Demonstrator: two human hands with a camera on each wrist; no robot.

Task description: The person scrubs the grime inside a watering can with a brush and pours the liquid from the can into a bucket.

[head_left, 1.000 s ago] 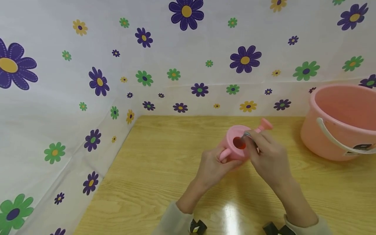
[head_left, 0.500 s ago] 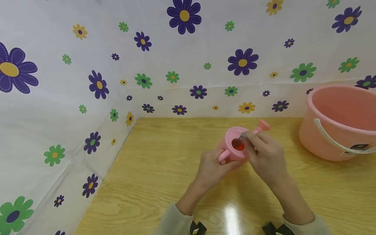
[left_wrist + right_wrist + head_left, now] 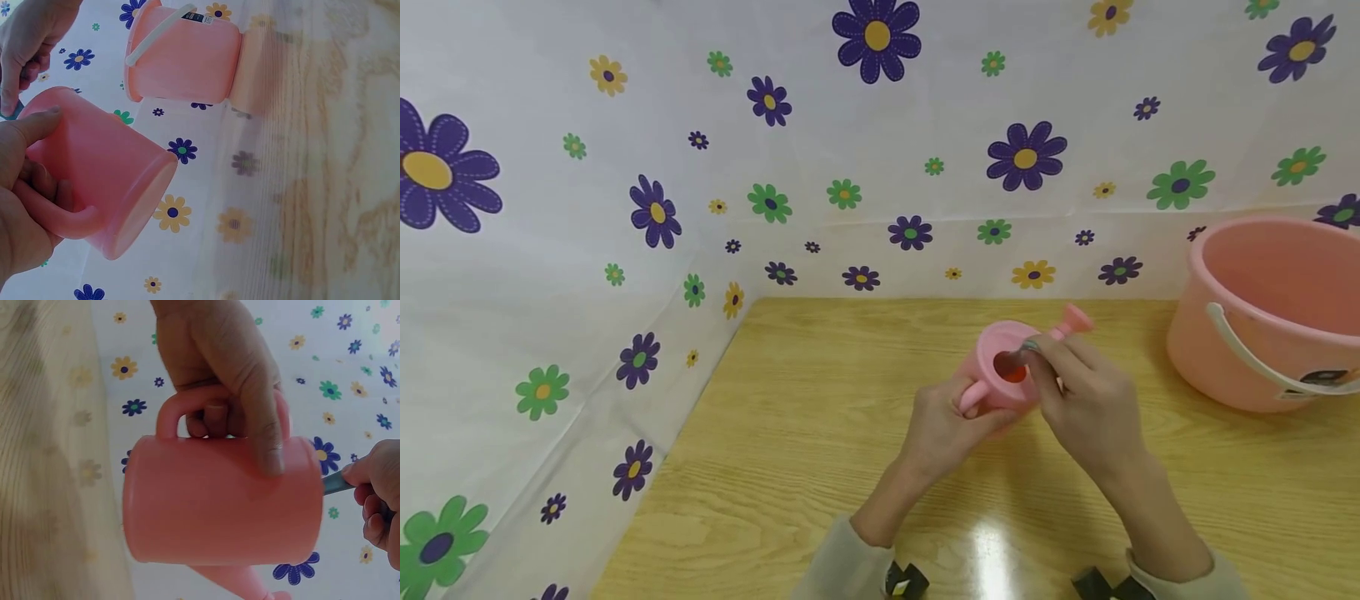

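A pink toy watering can (image 3: 1000,333) is held tilted over the table, its round opening facing up toward the head camera. My left hand (image 3: 943,425) grips its handle, fingers through the loop and thumb along the body, as the right wrist view shows. My right hand (image 3: 1090,408) pinches a slim grey-green tool (image 3: 337,483) at the can's mouth. In the head view the tool's greyish, widening end (image 3: 1013,358) reaches into the opening, where the inside looks red. I cannot tell whether it is a spoon or a brush. The can's spout (image 3: 1077,318) points to the back right.
A large pink bucket (image 3: 1232,350) with a white handle (image 3: 1247,350) stands to the right on the wooden table (image 3: 805,400). A white flower-print sheet (image 3: 820,100) covers the walls behind and at the left.
The tool's end has shifted a little inside the can's opening with small movements of my right hand. My left hand keeps its grip on the can in nearly the same place.
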